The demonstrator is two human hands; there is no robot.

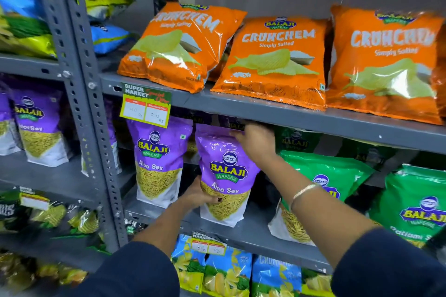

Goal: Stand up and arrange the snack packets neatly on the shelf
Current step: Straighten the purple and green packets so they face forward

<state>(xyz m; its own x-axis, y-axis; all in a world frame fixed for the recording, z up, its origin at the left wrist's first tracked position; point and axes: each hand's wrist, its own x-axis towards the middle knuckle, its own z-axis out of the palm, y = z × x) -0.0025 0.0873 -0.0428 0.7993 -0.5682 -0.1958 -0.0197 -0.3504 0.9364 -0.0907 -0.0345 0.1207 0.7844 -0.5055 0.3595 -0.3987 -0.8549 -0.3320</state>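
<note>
A purple Aloo Sev packet (225, 171) stands upright on the middle grey shelf (253, 231). My left hand (196, 194) grips its lower left edge, thumb across the front. My right hand (255, 143) holds its top right corner just under the shelf above. A second purple Aloo Sev packet (156, 159) stands to its left, apart from it. Green packets (323, 176) lean to the right of my right arm.
Three orange Crunchem packets (272, 60) lie tilted on the upper shelf (313, 120). A price tag (146, 105) hangs from its front edge. Blue packets (224, 275) fill the shelf below. A perforated grey upright (96, 128) separates the left rack with more purple packets (38, 125).
</note>
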